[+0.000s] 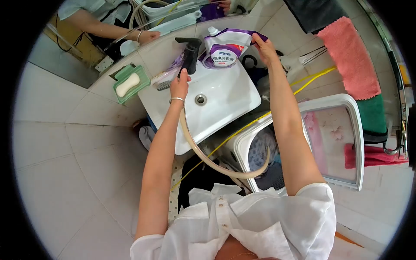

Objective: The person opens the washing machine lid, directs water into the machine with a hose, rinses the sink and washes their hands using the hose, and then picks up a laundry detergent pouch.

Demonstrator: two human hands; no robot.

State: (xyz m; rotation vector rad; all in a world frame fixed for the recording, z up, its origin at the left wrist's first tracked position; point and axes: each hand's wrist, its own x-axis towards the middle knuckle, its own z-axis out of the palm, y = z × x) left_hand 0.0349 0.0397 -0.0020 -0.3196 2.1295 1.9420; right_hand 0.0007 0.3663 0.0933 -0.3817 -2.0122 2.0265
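My left hand (179,86) is closed around the lower end of the black faucet (190,58) above the white sink. A beige hose (200,152) emerges below that hand and curves over into the washing machine (239,151); its joint with the spout is hidden by my fingers. My right hand (264,48) pinches the upper right corner of a white and purple laundry detergent pouch (223,48). The capped pouch stands on the sink's back right rim, leaning slightly.
A green soap dish (145,81) with a white soap bar (128,85) is on the wall left of the sink (225,97). The machine's lid (331,138) is raised at right, with clothes in the tub. A yellow cord (236,135) crosses below the sink. A pink towel (351,60) hangs at right.
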